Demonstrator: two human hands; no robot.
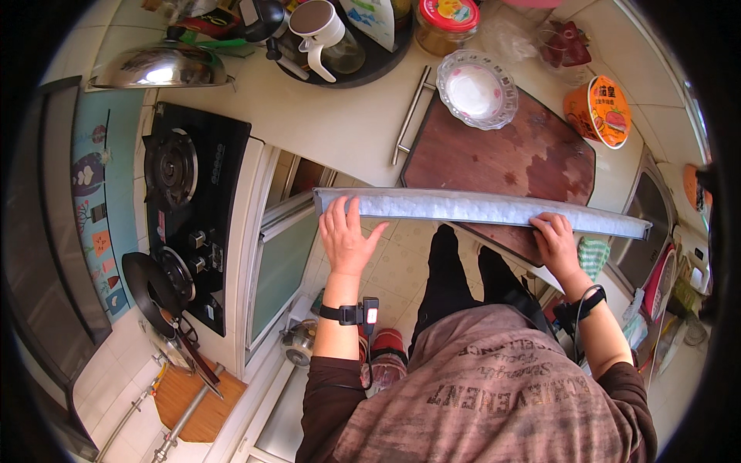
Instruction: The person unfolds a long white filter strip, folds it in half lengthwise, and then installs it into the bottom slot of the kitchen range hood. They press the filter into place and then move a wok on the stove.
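Observation:
A long, narrow strip-like panel (pixel 451 207) with a grey border and a pale, mottled face lies across the view in front of me. The fingers of my left hand (pixel 346 237) rest flat against its left end, the thumb spread away; whether they grip it is unclear. Near the right end, my right hand (pixel 553 240) has its fingers curled over the lower edge. In the view, the panel crosses a dark red-brown cutting board (pixel 492 156), and its right tip overlaps the metal sink (pixel 634 214). What supports its underside is hidden.
A glass bowl (pixel 477 89) sits on the board, beside an orange instant-noodle tub (pixel 605 111). A lidded jar (pixel 447 26) and a glass jug (pixel 341 49) stand farther back. The black gas hob (pixel 197 220) and a wok (pixel 147 289) are at left.

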